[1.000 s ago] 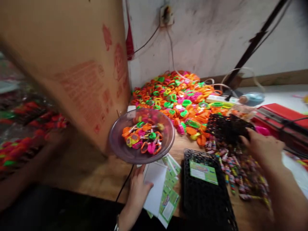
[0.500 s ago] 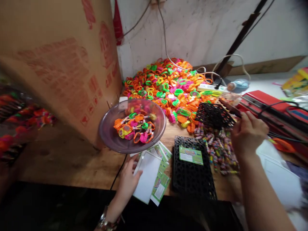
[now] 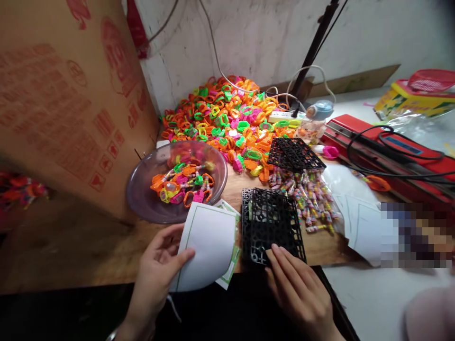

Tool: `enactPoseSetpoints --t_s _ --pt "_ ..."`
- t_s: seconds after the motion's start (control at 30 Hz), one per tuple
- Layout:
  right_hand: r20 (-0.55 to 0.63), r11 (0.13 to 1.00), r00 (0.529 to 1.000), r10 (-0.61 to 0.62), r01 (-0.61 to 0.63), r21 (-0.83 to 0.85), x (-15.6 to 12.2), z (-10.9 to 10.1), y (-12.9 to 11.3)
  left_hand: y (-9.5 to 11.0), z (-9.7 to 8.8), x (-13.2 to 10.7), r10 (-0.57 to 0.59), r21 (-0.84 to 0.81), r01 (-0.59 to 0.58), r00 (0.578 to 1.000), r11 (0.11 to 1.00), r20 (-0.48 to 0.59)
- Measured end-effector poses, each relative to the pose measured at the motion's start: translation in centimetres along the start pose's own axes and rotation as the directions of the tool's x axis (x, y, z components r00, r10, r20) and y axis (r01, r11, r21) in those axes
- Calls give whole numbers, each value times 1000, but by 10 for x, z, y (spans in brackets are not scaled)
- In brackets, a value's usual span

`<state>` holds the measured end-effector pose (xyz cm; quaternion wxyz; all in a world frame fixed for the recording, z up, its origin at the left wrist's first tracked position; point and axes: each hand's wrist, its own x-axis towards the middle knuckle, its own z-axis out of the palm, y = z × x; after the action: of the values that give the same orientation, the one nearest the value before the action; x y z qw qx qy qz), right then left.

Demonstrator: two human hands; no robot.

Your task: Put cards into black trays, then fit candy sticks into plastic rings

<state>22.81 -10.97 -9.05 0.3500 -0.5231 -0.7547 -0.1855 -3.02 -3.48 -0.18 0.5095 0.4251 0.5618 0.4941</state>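
Observation:
My left hand [image 3: 161, 265] pinches a white card [image 3: 208, 241] with a thin green border between thumb and fingers. The card bends slightly above several green printed cards [image 3: 229, 270] on the table. My right hand [image 3: 300, 289] grips the near edge of a black plastic grid tray [image 3: 268, 218], its fingers close together. This tray lies on a stack of similar black trays [image 3: 300, 237]. To the left stands a purple plastic bowl [image 3: 142, 194] with orange, pink, green and yellow toy watches [image 3: 181, 184] in it.
Against the wall lies a heap of toy watches [image 3: 220, 113]. Other black grids [image 3: 295, 154] rest beside wrapped candies [image 3: 313, 203]. A red sealing machine [image 3: 373, 142] with a black cable stands right, near white cards [image 3: 362, 222]. A large cardboard box [image 3: 78, 104] rises at left.
My right hand came from the far black grids to the near stack, where a grid tray now covers the green card on top. My left hand has raised the white card.

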Motion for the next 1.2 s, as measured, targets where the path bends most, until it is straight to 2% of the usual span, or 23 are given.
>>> enactPoseSetpoints --t_s 0.07,0.13,0.17,0.2,0.27,0.3,0.33,0.37,0.43,0.47,0.5,0.57,0.6,0.67,0.73,0.77,0.87,0.93,0.97,1.03,1.07,1.13,1.2 --pt "31 995 999 43 -46 91 -3 4 -3 -4 9 0 6 -61 -4 999 998 43" --pt "13 945 976 216 -212 248 -1 -2 -14 -10 23 -7 18 -97 -10 996 995 88" --pt "18 873 940 341 -324 365 2 -8 -22 -14 31 -12 30 -105 -19 994 994 107" --pt "55 758 884 465 -429 491 8 -16 -32 -17 39 -18 47 -106 -34 992 994 121" --pt "213 448 742 636 -579 681 21 -28 -48 -27 49 -27 87 -63 -78 983 995 161" --pt "278 317 672 686 -621 717 29 -33 -50 -33 50 -27 110 -5 -112 974 994 200" --pt "305 227 602 738 -647 728 36 -36 -45 -40 49 -23 137 85 -162 959 983 250" --pt "278 185 523 806 -668 721 42 -38 -33 -48 45 -14 170 199 -236 939 951 301" --pt "77 218 348 934 -727 651 47 -42 14 -66 34 13 246 457 -408 894 790 373" --pt "-73 279 290 954 -775 566 46 -44 44 -74 28 29 306 571 -471 879 672 365" --pt "-168 298 249 954 -860 415 43 -44 75 -82 23 45 332 672 -476 879 567 343" --pt "-233 126 122 965 -992 5 32 -37 130 -92 14 68 360 781 -453 879 430 312" --pt "-239 81 89 967 -996 -41 25 -31 150 -95 12 74 351 806 -431 888 405 298" --pt "-247 45 68 967 -994 -98 12 -17 172 -97 10 76 312 824 -391 909 409 277" --pt "-252 69 93 963 -992 -103 3 -6 176 -96 12 71 262 834 -340 934 435 244" --pt "-269 127 152 951 -986 -109 1 -3 174 -95 12 69 241 838 -313 944 447 224" --pt "-346 393 407 845 -912 -113 8 -1 154 -89 9 63 186 833 -237 969 500 164" --pt "-332 551 547 769 -829 -90 22 -4 123 -82 4 58 123 804 -197 980 561 154" --pt "-278 604 596 753 -794 -66 31 -7 102 -78 1 53 82 783 -179 983 596 162" --pt "-96 804 799 594 -584 116 51 -13 52 -64 -4 38 -9 729 -149 978 668 207" --pt "-31 855 872 488 -470 220 60 -15 27 -55 -5 28 -60 673 -118 970 730 235" --pt "55 867 950 307 -303 395 77 -18 -16 -35 -5 8 -140 486 -14 950 874 279" --pt "86 825 976 199 -214 523 90 -15 -42 -14 0 -10 -156 265 75 940 961 303"
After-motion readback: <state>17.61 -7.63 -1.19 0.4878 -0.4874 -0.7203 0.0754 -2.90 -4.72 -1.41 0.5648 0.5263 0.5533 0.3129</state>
